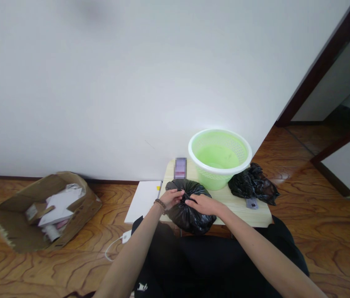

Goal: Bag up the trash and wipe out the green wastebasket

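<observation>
A full, rounded black plastic bag [190,219] sits at the front left of a small pale wooden table [240,213], its top gathered and twisted. My left hand [173,198], with a beaded bracelet at the wrist, pinches the gathered neck from the left. From the right, my right hand [202,203] has its fingers curled on the same neck. The fingertips of both hands nearly meet there, and the exact grip is partly hidden by the folds.
Behind the bag stands a green basket [220,182] with a white rim. A phone [180,169] lies at the table's back left, a crumpled black bag [252,184] at its right. On the floor are a cardboard box [82,211] with packaging and a white charger [127,236].
</observation>
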`<state>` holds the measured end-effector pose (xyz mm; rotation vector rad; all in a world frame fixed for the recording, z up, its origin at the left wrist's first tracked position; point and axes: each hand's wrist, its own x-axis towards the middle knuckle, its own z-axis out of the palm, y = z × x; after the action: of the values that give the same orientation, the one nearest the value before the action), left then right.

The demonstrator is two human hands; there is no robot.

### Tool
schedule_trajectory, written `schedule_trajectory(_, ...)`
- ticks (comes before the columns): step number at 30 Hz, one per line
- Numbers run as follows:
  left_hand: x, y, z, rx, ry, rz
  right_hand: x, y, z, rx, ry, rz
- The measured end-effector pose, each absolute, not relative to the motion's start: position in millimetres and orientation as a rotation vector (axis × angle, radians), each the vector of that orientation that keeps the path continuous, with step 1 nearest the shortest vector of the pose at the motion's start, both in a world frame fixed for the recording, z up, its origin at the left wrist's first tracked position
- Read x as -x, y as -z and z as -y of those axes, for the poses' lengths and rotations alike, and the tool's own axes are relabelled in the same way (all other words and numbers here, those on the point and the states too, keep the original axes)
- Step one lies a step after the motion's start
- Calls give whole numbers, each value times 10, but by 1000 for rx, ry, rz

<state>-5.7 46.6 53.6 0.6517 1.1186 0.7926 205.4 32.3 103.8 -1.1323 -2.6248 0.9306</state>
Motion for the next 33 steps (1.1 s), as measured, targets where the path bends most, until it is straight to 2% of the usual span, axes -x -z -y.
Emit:
schedule_trajectory(7, 113, -687, -670, -737, -648, -1172, -2016, -966, -471, 1090, -772, 2653)
schedule_trajectory(13, 38, -782, -770, -853, -702, -1160, -2004, -959, -485, 1259, -829, 2571)
schedule_trajectory(19, 43, -678, -610, -792, -748, -1123, -1972, -959, -442, 1148, -819, 2576)
schedule_trajectory(27, 138, -487, -599, -763, -768, -1087, -1946, -873, -562, 863, -1058, 2629)
schedule_trajectory(33, 175, -563, -608, -1136, -650, -1209, -1973, -726, -561, 924, -1139, 2565)
